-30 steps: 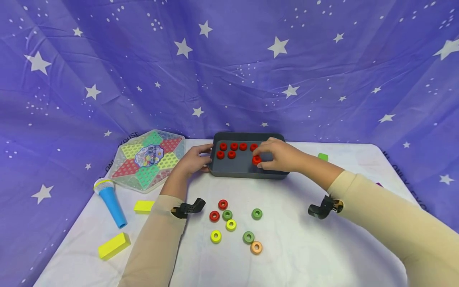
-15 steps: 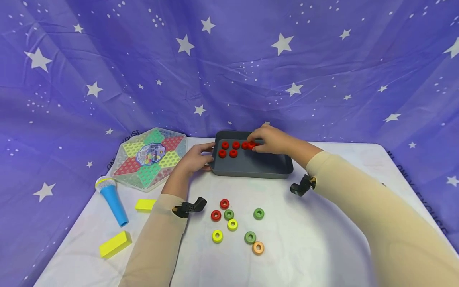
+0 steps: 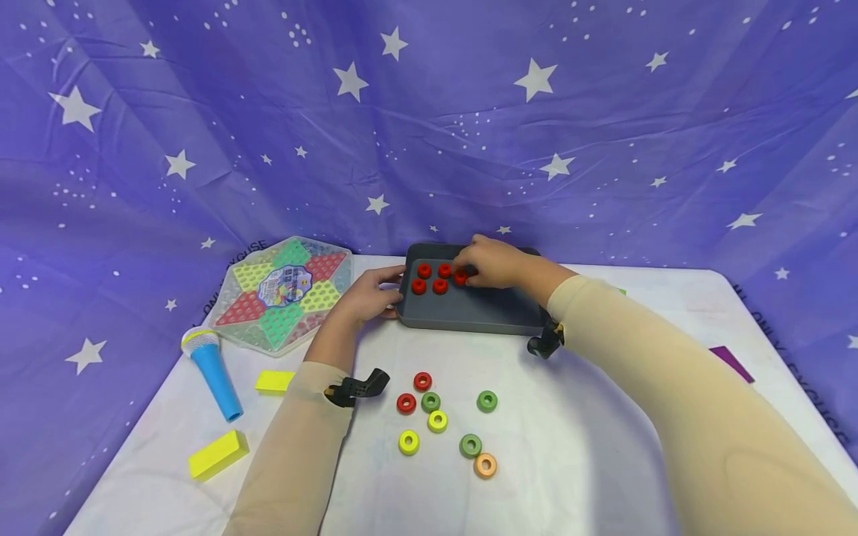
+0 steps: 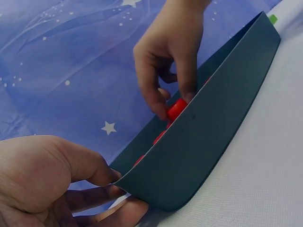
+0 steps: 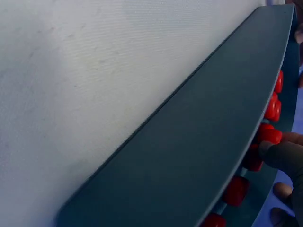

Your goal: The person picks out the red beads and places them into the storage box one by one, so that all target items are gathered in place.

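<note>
The right hand (image 3: 492, 262) reached into the grey tray (image 3: 482, 316) at the back of the bench (image 3: 590, 447), its fingers (image 4: 187, 90) pinching a red ring (image 4: 176, 109) just beside the other red rings (image 3: 432, 278) lying in the tray's left end; the left hand (image 3: 365, 298) gripped the tray's left corner, thumb over the rim and fingers curled beneath; loose rings (image 3: 442, 420), red, green, yellow and orange, lay nearer on the bench; a checkers board (image 3: 281, 292), a blue microphone (image 3: 213, 372) and yellow blocks (image 3: 217, 454) sat to the left.
</note>
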Available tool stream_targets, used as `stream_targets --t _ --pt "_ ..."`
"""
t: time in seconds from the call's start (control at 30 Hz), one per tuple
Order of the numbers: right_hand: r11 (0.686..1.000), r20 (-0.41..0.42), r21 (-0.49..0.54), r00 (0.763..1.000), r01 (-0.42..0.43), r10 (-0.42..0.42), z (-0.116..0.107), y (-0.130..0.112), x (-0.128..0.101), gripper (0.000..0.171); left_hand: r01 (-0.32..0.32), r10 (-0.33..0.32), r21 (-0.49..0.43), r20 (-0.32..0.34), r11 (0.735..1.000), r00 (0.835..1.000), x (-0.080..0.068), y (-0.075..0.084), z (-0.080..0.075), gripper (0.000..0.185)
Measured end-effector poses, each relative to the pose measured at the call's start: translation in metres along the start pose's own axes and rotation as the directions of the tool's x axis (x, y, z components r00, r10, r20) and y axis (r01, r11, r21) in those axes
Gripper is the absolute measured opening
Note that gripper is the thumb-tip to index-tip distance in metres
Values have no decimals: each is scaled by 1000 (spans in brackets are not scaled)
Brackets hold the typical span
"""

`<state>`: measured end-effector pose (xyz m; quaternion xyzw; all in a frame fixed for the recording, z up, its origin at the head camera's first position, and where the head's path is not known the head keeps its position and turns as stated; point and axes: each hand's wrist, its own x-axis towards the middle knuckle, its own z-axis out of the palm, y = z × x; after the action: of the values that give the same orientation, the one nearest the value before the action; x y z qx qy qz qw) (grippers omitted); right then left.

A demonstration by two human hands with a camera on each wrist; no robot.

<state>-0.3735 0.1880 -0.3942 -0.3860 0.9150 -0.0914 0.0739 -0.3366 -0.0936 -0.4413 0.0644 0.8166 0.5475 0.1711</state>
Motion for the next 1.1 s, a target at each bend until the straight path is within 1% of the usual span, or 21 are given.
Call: stream_targets --t 0.1,0.2,0.3,0.47,0.6,0.73,0.83,0.9,1.0,1.1 --pt "999 3 -27 1000 30 -30 3 0 3 36 -1 1 4 0 1000 1000 0 0 -1 63" --pt "998 27 -50 999 44 -43 7 1 2 37 -2 2 3 -1 1000 1000 0 1 -1 63" --pt "997 38 -63 999 38 -36 10 1 1 37 -4 4 1 -4 1000 1000 -1 2 0 63" --pt "998 33 -60 999 24 -22 13 2 -1 39 -4 4 6 -3 1000 1000 -4 4 0 63" --pt "999 25 -42 999 22 -21 7 4 -5 40 -11 11 7 -5 1000 1000 -4 4 1 64" --pt "1000 -17 14 1000 21 -20 -8 -3 -13 40 -16 16 -3 -10 1000 1000 -1 2 1 64" --pt "996 -52 81 998 37 -33 -19 -16 -21 39 -12 12 -11 -11 1000 1000 0 2 0 64" --pt "989 -66 135 997 57 -49 -23 -26 -27 38 -11 11 -12 -6 1000 1000 0 2 0 64" --pt "971 -63 218 994 101 -89 -21 -47 -37 38 -11 11 -6 -3 1000 1000 -1 2 -1 64" --pt "948 -22 279 988 150 -150 -9 -69 -44 37 -12 12 9 -7 1000 1000 -2 2 -1 64"
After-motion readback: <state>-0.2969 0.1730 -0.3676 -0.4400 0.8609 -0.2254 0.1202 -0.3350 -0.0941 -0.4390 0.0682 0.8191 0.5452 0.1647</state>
